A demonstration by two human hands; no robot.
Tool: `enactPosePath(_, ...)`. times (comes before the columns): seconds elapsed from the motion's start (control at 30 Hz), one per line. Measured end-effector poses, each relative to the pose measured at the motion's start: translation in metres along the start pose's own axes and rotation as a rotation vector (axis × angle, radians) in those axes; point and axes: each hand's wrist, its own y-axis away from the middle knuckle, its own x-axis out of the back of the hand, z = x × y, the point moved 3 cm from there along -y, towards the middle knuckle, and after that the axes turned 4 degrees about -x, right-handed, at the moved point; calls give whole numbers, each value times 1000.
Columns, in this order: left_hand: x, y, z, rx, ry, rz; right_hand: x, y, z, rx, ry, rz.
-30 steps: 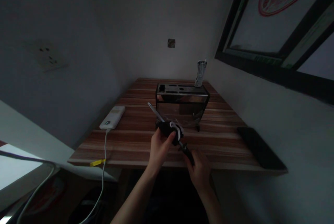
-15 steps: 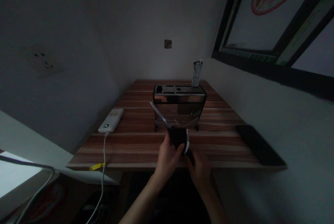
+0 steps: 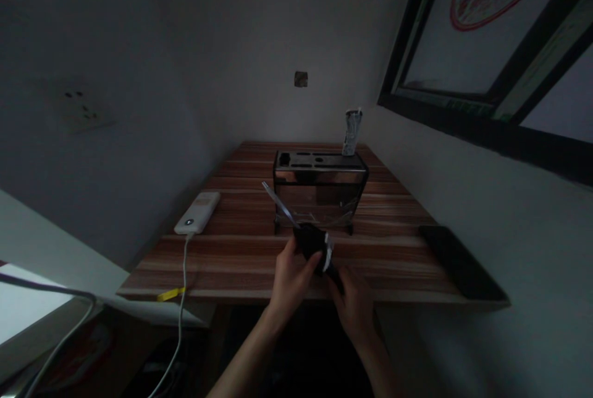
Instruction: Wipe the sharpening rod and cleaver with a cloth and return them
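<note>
The room is dim. My right hand (image 3: 354,299) is closed round the dark handle of a knife (image 3: 280,203), whose thin blade points up and left toward a steel knife block (image 3: 319,191). My left hand (image 3: 291,274) pinches a dark cloth (image 3: 312,242) with a white patch wrapped round the blade near the handle. Both hands hover over the front part of a wooden table (image 3: 241,249). The knife block stands just behind them, its top slots showing.
A white power bank (image 3: 198,212) with a white cable (image 3: 178,317) lies at the table's left. A black phone-like slab (image 3: 463,262) lies at the right edge. A crumpled tube (image 3: 351,131) stands at the back. Walls close in left and right; a framed window (image 3: 486,64) hangs right.
My left hand slid the cloth down the blade toward the handle, then back up a little. The right hand kept its hold on the handle.
</note>
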Motion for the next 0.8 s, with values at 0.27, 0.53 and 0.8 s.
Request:
enactPosePath(0.27,17,-19,13,-4,116,53,-6,3,1,31,74,27)
enactPosePath(0.53,46,-46,26,-73,138,179,-3,3,-2,52,72,28)
enactPosePath(0.8,76,-74,41,-105,107,293,-5,4,-4,49,68,30)
